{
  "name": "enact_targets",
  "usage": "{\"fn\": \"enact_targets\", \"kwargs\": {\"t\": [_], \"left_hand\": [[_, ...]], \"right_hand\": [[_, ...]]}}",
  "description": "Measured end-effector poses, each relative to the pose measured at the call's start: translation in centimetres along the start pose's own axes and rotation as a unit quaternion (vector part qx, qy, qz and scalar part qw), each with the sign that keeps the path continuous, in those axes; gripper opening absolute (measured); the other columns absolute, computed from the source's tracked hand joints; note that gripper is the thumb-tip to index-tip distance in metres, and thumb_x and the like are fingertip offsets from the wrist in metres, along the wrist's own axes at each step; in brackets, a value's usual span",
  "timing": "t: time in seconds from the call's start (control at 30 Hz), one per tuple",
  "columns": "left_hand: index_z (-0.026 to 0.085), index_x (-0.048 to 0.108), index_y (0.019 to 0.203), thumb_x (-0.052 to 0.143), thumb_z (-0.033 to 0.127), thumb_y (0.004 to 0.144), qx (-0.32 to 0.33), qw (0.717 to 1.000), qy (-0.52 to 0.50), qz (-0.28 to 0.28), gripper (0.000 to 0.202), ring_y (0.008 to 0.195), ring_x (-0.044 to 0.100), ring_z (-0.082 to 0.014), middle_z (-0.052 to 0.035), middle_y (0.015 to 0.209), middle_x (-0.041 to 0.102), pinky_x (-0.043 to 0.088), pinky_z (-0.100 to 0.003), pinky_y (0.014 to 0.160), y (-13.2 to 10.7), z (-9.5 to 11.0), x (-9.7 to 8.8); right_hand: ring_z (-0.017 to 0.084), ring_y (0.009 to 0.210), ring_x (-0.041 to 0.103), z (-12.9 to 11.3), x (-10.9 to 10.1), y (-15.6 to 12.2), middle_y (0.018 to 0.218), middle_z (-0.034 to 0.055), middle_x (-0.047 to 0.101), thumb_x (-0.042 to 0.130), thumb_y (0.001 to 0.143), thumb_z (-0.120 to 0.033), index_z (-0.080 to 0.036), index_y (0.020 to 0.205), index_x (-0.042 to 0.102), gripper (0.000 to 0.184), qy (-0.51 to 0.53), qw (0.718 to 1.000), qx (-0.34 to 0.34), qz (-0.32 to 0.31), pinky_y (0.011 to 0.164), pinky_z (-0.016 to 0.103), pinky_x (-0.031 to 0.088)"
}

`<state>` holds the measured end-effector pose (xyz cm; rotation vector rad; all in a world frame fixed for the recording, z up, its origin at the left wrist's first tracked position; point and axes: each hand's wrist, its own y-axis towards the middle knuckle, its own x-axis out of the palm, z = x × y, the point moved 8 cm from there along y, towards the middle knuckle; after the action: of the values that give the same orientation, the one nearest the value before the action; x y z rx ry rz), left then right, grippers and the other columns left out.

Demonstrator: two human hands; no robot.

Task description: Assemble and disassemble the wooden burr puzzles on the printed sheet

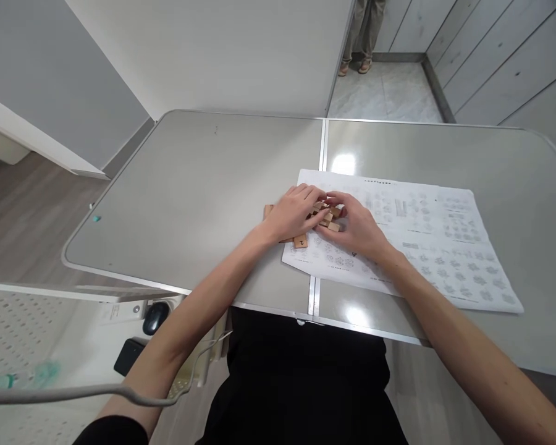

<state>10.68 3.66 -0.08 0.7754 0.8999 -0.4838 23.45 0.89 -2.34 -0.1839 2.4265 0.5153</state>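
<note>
Both hands meet over a cluster of small wooden puzzle blocks in light and darker brown, low on the printed sheet. My left hand curves over the left side, thumb along the near edge. From the right, my right hand closes around the other side with thumb and fingers. Much of the cluster is hidden under the fingers. A flat wooden piece marked with a 2 lies just below my left hand. Another wooden piece shows partly beyond that hand's left edge.
A large white instruction sheet with printed diagrams spreads rightward over the grey folding table, across its metal seam. On a lower shelf to the left are a black mouse and a phone. A cable crosses there. A person's legs stand beyond.
</note>
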Motion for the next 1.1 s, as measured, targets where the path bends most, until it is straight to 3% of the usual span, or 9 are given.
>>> {"fn": "enact_targets", "kwargs": {"t": [0.33,0.57,0.93,1.1], "left_hand": [[0.021,0.059,0.109,0.045,0.036,0.104,-0.022,1.0,0.003,-0.017,0.021,0.105,0.061,-0.026,-0.0109,0.111,0.068,0.047,-0.041,0.095,-0.1,-0.2,0.1],[0.019,0.06,0.097,0.043,0.046,0.105,-0.048,0.998,0.042,-0.026,0.033,0.094,0.059,-0.0259,-0.0104,0.099,0.067,0.044,-0.041,0.093,-0.2,-1.2,0.6],[0.02,0.056,0.09,0.046,0.043,0.103,-0.072,0.996,0.052,-0.019,0.028,0.09,0.057,-0.0252,-0.0093,0.095,0.066,0.043,-0.041,0.091,-0.3,-1.8,0.2],[0.02,0.058,0.093,0.049,0.038,0.101,-0.119,0.992,0.031,-0.006,0.021,0.092,0.059,-0.0249,-0.008,0.096,0.069,0.043,-0.041,0.091,-0.4,-2.5,0.1]], "right_hand": [[0.034,0.115,0.063,0.3,-0.6,-0.3,0.132,0.0131,0.064,0.076,0.086,-0.042,-0.028,0.144,0.049,0.066,-0.036,0.998,0.017,-0.041,0.096,0.054,0.055],[0.032,0.107,0.063,0.5,-1.1,-0.1,0.128,0.0116,0.063,0.078,0.085,-0.047,-0.029,0.139,0.054,0.062,-0.046,0.997,0.004,-0.056,0.088,0.049,0.056],[0.03,0.104,0.064,0.8,-1.2,0.0,0.121,0.0108,0.063,0.081,0.083,-0.049,-0.028,0.134,0.057,0.06,-0.033,0.999,-0.005,-0.033,0.086,0.047,0.056],[0.028,0.096,0.065,1.7,-1.5,0.0,0.109,0.0088,0.069,0.074,0.089,-0.043,-0.027,0.129,0.06,0.046,-0.042,0.999,0.016,-0.007,0.084,0.046,0.055]]}}
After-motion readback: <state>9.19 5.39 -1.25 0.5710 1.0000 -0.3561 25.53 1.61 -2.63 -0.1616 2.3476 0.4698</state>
